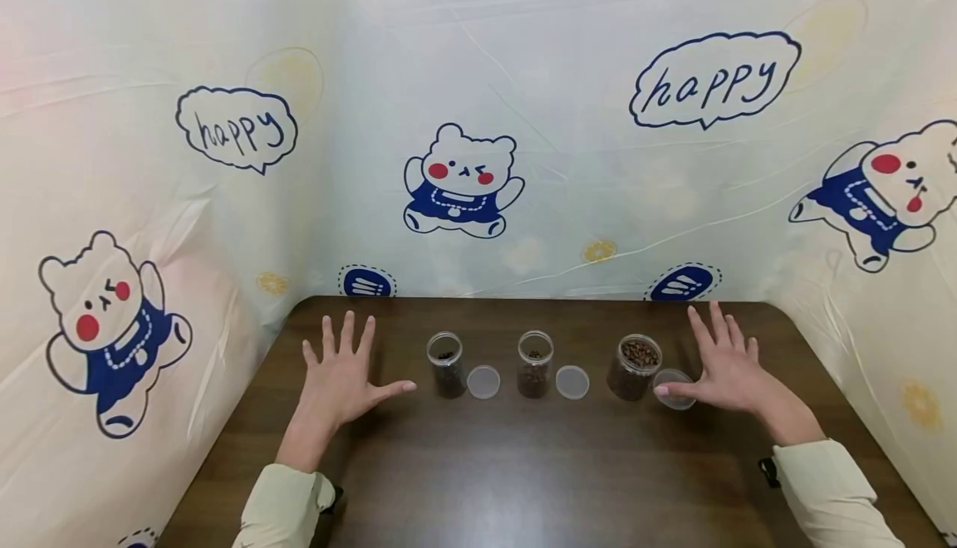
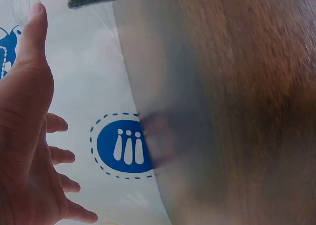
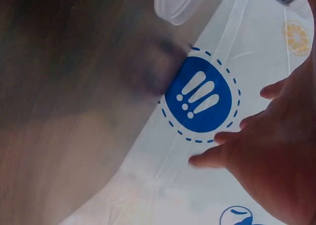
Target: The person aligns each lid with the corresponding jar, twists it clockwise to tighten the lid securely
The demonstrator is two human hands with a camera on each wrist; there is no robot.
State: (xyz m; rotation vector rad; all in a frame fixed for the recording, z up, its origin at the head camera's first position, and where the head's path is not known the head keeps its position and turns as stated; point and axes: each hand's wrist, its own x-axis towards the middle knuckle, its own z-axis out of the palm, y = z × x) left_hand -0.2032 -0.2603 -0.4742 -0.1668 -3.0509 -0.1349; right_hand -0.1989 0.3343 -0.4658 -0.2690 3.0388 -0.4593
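Three clear jars stand in a row on the dark wooden table, each without its lid. The left jar (image 1: 449, 372) holds dark bits partway up, the middle jar (image 1: 534, 372) holds brown bits, and the right jar (image 1: 632, 372) is filled near its rim with brown, bean-like pieces. My left hand (image 1: 340, 382), fingers spread and holding nothing, is left of the left jar with the thumb pointing at it. On the far right my right hand (image 1: 733, 374) is spread too, its thumb overlapping the right lid (image 1: 679, 398) in the head view.
A translucent round lid (image 1: 483, 382) lies right of the left jar, and another lid (image 1: 572, 383) right of the middle one. The brown table (image 1: 523, 481) extends toward me. A printed curtain (image 1: 583, 183) hangs round its back and sides.
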